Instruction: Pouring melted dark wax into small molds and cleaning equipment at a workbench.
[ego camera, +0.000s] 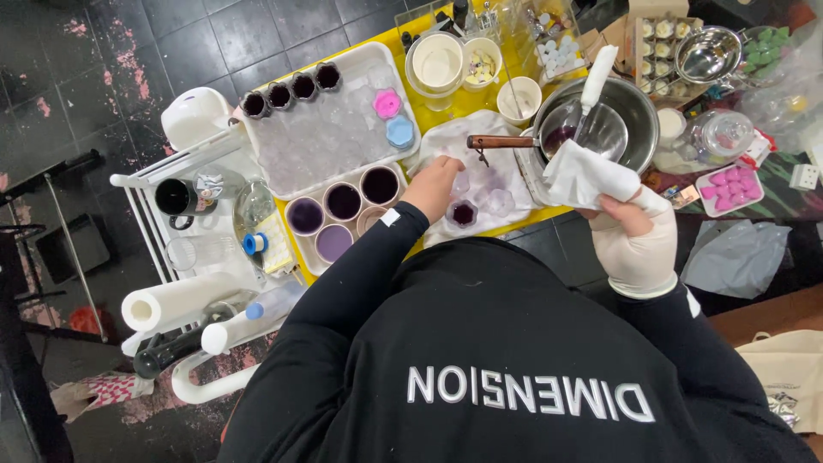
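From the head camera, the left hand [435,184], bare, reaches over a white cloth [480,154] spread on the yellow surface [467,101]; its fingers curl down onto small clear glass cups [490,195] there, just beside a cup of dark purple liquid [463,213], though how tightly they grip cannot be told. The right hand [636,243], in a pale glove, has its fingers closed around a crumpled white paper towel [585,176], held before a steel bowl [639,107]. A white tray [330,129] lies to the left.

Yellow table [433,110], white tray [377,64], steel bowl [639,107], white cloth [506,141], cups [343,201]
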